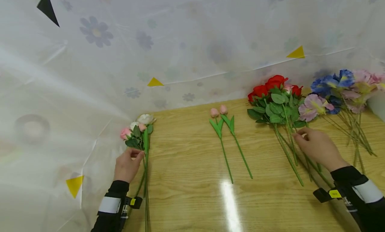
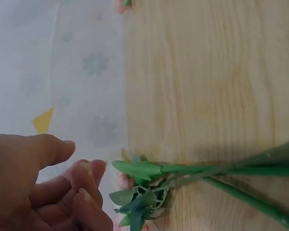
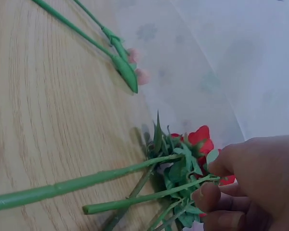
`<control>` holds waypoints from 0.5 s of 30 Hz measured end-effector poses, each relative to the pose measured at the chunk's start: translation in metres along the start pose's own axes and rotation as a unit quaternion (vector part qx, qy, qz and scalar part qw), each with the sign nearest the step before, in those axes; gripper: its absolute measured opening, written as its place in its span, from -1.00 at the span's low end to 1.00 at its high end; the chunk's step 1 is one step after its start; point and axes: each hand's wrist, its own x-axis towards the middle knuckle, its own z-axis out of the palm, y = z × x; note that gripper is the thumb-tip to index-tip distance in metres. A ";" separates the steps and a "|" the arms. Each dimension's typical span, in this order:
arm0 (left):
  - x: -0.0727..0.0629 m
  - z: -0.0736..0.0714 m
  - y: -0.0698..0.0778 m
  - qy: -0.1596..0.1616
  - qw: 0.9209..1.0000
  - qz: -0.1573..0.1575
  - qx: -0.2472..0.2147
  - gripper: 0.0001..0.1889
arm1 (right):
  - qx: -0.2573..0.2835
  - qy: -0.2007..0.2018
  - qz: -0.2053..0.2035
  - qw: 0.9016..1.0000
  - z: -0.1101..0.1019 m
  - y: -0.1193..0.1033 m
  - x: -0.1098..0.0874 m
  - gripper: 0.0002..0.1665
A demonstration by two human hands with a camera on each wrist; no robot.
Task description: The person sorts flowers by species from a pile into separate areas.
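Note:
My left hand (image 1: pixel 128 164) is beside a bunch of pink and white roses (image 1: pixel 136 130) at the table's left edge. In the left wrist view, a gap separates its thumb from its loosely bent fingers (image 2: pixel 89 180), with the green stems (image 2: pixel 197 169) to their right. Over on the right, my right hand (image 1: pixel 317 148) is at the stems of the red roses (image 1: pixel 275 83). A green stem (image 3: pixel 149 197) reaches the space between its thumb and forefinger in the right wrist view; a gap shows there. Two pink tulips (image 1: pixel 219 113) lie mid-table between the hands.
Blue irises (image 1: pixel 334 83) and pale pink-purple irises (image 1: pixel 314 107) lie at the far right, their stems crossing. A patterned plastic sheet (image 1: pixel 186 71) rises behind the wooden table (image 1: pixel 186 165) and along its left side. Yellow triangles (image 1: pixel 154 82) mark the sheet.

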 end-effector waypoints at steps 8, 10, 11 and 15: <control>0.001 0.019 -0.013 -0.046 0.987 -0.012 0.153 -0.67 | 0.011 -0.008 -0.022 1.000 0.006 -0.014 -0.009 -0.47; -0.001 0.023 -0.011 -0.062 0.984 -0.019 0.166 -0.62 | 0.017 -0.011 -0.026 0.999 0.009 -0.018 -0.011 -0.49; -0.002 0.025 -0.010 -0.071 0.983 -0.023 0.167 -0.57 | 0.020 -0.015 -0.027 0.999 0.010 -0.019 -0.012 -0.49; -0.003 0.033 -0.010 -0.075 0.982 -0.027 0.172 -0.52 | 0.024 -0.025 -0.030 0.999 0.016 -0.022 -0.014 -0.52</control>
